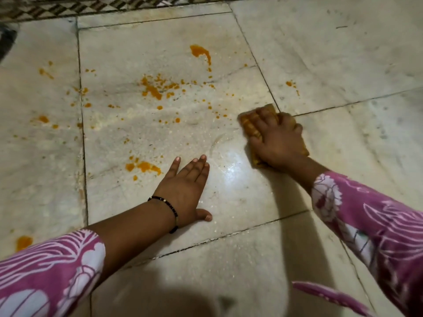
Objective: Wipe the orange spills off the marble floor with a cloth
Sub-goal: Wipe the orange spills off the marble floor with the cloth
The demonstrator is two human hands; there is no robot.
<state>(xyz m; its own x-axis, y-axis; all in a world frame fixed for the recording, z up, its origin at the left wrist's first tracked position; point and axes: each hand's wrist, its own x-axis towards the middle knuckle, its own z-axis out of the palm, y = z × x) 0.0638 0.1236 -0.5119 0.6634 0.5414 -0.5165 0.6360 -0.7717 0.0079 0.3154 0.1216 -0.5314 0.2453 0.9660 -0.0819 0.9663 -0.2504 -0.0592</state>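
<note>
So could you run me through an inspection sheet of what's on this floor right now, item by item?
Surface: pale marble floor, dark joints between slabs, a wet shiny patch beside the left hand.
Job's things: orange spills scattered across the middle and left slabs, most not yet wiped; orange-stained cloth flat on the floor.
Clutter: nothing seen.
Hands: left hand flat on the floor, fingers straight; right hand presses the cloth, fingers curled over it.
Cables: nothing seen.
Surroundings: patterned border along the top edge; pink flowered sleeves; bead bracelet on the left wrist.
</note>
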